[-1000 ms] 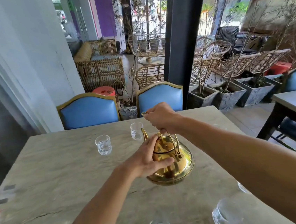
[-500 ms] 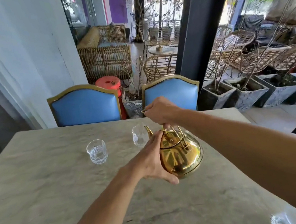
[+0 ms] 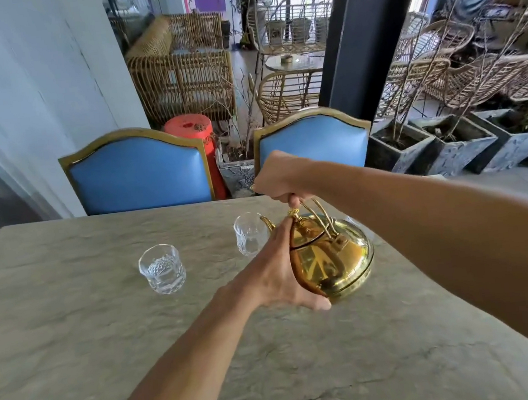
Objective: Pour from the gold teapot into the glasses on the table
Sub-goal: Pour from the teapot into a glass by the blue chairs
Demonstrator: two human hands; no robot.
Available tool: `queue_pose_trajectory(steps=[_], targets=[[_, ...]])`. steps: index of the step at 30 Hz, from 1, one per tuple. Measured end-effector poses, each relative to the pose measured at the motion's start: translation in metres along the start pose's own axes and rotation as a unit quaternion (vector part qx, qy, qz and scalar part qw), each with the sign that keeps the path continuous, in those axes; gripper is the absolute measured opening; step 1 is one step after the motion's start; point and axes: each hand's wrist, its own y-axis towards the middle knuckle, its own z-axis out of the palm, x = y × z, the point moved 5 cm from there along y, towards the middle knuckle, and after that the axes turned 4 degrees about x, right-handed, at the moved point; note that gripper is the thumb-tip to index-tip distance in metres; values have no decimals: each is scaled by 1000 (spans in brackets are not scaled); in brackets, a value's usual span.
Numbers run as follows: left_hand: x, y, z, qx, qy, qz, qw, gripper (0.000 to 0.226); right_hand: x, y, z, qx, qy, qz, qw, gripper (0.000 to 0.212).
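Gold teapot (image 3: 334, 257) over grey stone table (image 3: 73, 317), blue chairs (image 3: 139, 177) behind

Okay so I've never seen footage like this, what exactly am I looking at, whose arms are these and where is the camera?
No machine here: these are a person's two bare arms, filmed by one wide-angle camera worn on the head, looking forward and down. The right hand grips the handle of the gold teapot, which tilts its spout towards the glass beside it. The left hand rests against the pot's side, fingertips by the lid knob. A second glass stands apart, further left on the table. Two blue chairs stand behind.
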Motion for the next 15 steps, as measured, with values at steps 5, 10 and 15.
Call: queue_pose_trajectory(steps=[5,10,15], targets=[[4,0,1,-4,-37,-2,999,151,3,8,6,20,-1,7,1000,23],[5,-1,-1,-8,-51,-2,999,137,8,15,10,39,-10,14,999,25],[5,2,-1,-4,-65,5,998,140,9,18,10,46,-20,19,999,26]])
